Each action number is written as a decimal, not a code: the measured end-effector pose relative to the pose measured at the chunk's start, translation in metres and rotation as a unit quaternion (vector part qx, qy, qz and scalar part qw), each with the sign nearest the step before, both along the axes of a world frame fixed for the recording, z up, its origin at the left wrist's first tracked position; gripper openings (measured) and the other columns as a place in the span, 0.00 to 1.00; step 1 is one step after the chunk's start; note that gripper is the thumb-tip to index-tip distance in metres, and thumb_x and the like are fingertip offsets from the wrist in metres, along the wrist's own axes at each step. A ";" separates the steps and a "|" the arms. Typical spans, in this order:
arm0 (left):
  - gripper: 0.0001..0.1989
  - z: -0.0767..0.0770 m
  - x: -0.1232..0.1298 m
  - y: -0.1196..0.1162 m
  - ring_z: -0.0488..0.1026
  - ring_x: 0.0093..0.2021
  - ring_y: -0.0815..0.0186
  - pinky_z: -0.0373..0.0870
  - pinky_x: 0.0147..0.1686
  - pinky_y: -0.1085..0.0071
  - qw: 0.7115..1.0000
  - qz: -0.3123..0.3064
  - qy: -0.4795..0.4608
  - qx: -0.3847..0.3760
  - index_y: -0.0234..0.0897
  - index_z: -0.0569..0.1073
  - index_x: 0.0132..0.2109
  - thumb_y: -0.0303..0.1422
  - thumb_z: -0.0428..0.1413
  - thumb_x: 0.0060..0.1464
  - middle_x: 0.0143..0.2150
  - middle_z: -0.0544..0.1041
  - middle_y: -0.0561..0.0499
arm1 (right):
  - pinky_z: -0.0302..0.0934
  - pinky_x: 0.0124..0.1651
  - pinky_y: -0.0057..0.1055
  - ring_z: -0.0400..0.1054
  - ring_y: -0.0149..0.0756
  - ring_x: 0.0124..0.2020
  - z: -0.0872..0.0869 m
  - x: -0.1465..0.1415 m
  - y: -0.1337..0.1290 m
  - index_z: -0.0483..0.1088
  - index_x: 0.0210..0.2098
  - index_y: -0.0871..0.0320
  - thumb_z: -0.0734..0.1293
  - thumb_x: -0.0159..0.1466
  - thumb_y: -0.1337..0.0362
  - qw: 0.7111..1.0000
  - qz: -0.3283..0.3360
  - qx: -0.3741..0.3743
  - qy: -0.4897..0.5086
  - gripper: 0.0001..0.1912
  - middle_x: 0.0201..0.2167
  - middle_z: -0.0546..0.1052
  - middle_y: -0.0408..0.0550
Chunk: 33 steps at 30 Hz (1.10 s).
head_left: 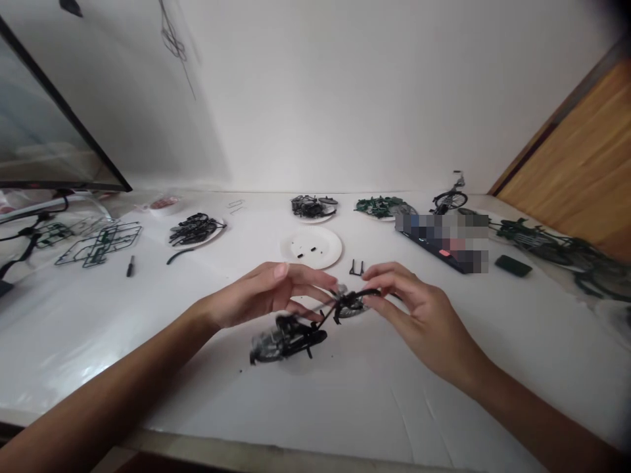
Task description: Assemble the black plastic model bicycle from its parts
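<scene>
Two hands work over a black plastic model helicopter [288, 338] at six o'clock: the right hand [419, 315] pinches what looks like its thin rotor [348, 302]; the left hand [256, 295] is half open, its hold unclear. Uneven force could snap that slender part.

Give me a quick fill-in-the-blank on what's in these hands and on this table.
The left hand and right hand hold a black model helicopter above a ____ table.
The white paper plate nearest the hands holds a few small ____ pieces.
Green plastic sprues lie toward the table's ____ end.

Missing words: white; black; left.
</scene>
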State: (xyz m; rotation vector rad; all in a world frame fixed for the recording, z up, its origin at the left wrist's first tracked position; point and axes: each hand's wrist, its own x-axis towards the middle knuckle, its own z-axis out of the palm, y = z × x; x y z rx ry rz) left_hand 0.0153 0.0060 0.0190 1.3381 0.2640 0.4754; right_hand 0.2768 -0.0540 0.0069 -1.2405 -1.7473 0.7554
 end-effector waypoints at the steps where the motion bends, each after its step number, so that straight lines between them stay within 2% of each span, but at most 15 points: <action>1: 0.31 0.002 0.001 -0.002 0.69 0.59 0.46 0.72 0.54 0.50 1.000 -0.008 -0.022 0.004 0.32 0.72 0.59 0.53 0.44 0.65 0.63 0.68 0.33 | 0.60 0.51 0.33 0.68 0.36 0.47 0.001 0.001 -0.001 0.74 0.36 0.52 0.67 0.66 0.64 0.999 -0.008 0.040 -0.024 0.02 0.44 0.71 0.44; 3: 0.29 0.004 0.003 -0.005 0.72 0.56 0.49 0.74 0.50 0.53 0.998 0.024 -0.043 0.034 0.33 0.75 0.55 0.51 0.43 0.66 0.60 0.70 0.34 | 0.61 0.49 0.32 0.68 0.35 0.45 0.001 0.002 -0.001 0.74 0.36 0.51 0.66 0.66 0.67 0.996 -0.007 0.072 -0.049 0.06 0.42 0.69 0.45; 5: 0.21 0.002 0.006 -0.005 0.74 0.51 0.54 0.74 0.48 0.58 0.988 0.118 -0.005 0.099 0.34 0.77 0.50 0.44 0.47 0.67 0.54 0.75 0.37 | 0.62 0.47 0.32 0.68 0.35 0.46 0.000 0.003 -0.002 0.73 0.36 0.51 0.63 0.67 0.68 0.998 0.006 0.058 -0.037 0.08 0.43 0.68 0.45; 7: 0.14 -0.002 0.008 -0.004 0.74 0.49 0.59 0.72 0.49 0.62 0.957 0.212 0.070 0.188 0.34 0.77 0.47 0.39 0.53 0.65 0.49 0.77 0.41 | 0.63 0.48 0.32 0.67 0.36 0.50 -0.003 0.003 -0.002 0.72 0.36 0.51 0.62 0.67 0.69 0.999 0.021 0.039 -0.012 0.09 0.46 0.68 0.46; 8: 0.12 -0.005 0.009 -0.004 0.74 0.48 0.61 0.71 0.50 0.63 0.938 0.238 0.102 0.231 0.34 0.77 0.47 0.37 0.55 0.64 0.48 0.77 0.42 | 0.63 0.50 0.32 0.67 0.37 0.52 -0.005 0.003 -0.001 0.72 0.35 0.52 0.62 0.67 0.70 0.999 0.028 0.027 -0.001 0.09 0.48 0.69 0.46; 12: 0.11 -0.010 0.013 -0.007 0.73 0.47 0.63 0.71 0.49 0.64 0.888 0.231 0.170 0.359 0.36 0.74 0.49 0.36 0.57 0.62 0.49 0.76 0.45 | 0.63 0.56 0.37 0.68 0.38 0.54 -0.008 -0.001 -0.001 0.73 0.36 0.53 0.62 0.68 0.69 0.996 0.050 -0.041 0.062 0.09 0.55 0.70 0.46; 15: 0.12 -0.012 0.016 -0.012 0.73 0.44 0.64 0.73 0.46 0.65 0.854 0.207 0.190 0.438 0.36 0.74 0.50 0.34 0.58 0.61 0.49 0.76 0.45 | 0.67 0.52 0.35 0.73 0.36 0.49 -0.008 -0.002 0.000 0.73 0.39 0.52 0.64 0.68 0.65 0.980 0.071 -0.126 0.139 0.05 0.58 0.71 0.46; 19: 0.09 -0.018 0.018 -0.013 0.74 0.42 0.65 0.73 0.43 0.66 0.826 0.202 0.198 0.488 0.35 0.74 0.49 0.31 0.55 0.63 0.44 0.78 0.46 | 0.68 0.51 0.32 0.74 0.35 0.50 -0.010 -0.003 0.002 0.73 0.44 0.52 0.66 0.67 0.62 0.949 0.090 -0.218 0.211 0.07 0.60 0.71 0.47; 22: 0.08 -0.022 0.018 -0.013 0.75 0.40 0.66 0.73 0.42 0.67 0.826 0.208 0.196 0.486 0.36 0.75 0.48 0.31 0.54 0.64 0.42 0.78 0.47 | 0.68 0.53 0.31 0.74 0.34 0.50 -0.012 -0.004 0.002 0.73 0.46 0.53 0.67 0.67 0.60 0.933 0.093 -0.253 0.238 0.09 0.57 0.74 0.48; 25: 0.08 -0.021 0.017 -0.015 0.74 0.40 0.67 0.72 0.42 0.68 0.851 0.210 0.194 0.441 0.36 0.74 0.48 0.29 0.55 0.62 0.41 0.78 0.48 | 0.67 0.54 0.32 0.74 0.35 0.50 -0.012 -0.006 0.001 0.73 0.47 0.53 0.67 0.67 0.60 0.918 0.086 -0.290 0.257 0.10 0.52 0.78 0.48; 29: 0.08 -0.014 0.020 -0.021 0.71 0.38 0.68 0.71 0.41 0.69 0.889 0.214 0.191 0.357 0.36 0.74 0.47 0.27 0.55 0.60 0.40 0.77 0.49 | 0.70 0.51 0.40 0.76 0.40 0.47 -0.008 -0.007 -0.001 0.70 0.52 0.53 0.62 0.69 0.63 0.871 0.089 -0.363 0.319 0.13 0.49 0.80 0.51; 33: 0.10 -0.007 0.023 -0.026 0.69 0.37 0.69 0.68 0.40 0.70 0.907 0.205 0.172 0.326 0.34 0.75 0.47 0.23 0.54 0.59 0.42 0.77 0.48 | 0.70 0.50 0.46 0.77 0.45 0.47 -0.004 -0.006 -0.001 0.68 0.56 0.52 0.56 0.71 0.61 0.827 0.143 -0.404 0.364 0.17 0.50 0.79 0.53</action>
